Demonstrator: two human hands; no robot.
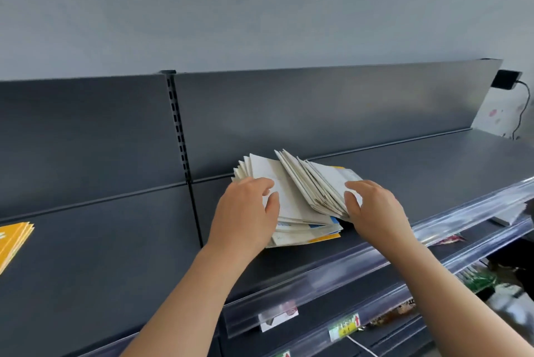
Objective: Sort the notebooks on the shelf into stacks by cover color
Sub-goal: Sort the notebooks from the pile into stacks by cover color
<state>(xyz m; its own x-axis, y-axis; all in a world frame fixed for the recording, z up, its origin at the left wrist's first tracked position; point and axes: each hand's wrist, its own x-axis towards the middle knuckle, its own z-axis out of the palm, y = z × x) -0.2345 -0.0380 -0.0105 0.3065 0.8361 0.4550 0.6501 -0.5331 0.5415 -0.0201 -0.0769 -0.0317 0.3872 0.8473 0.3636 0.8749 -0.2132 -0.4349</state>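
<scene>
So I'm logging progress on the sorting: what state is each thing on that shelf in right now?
Mixed notebook pile: unsorted, lying flat, upper notebooks fanned up and apart.
Yellow stack: lying flat at the far left, apart from the pile.
Left hand: resting on the pile's left part, fingers curled on it.
Right hand: fingers against the fanned notebooks' right edge.
Shelf: mostly bare.
</scene>
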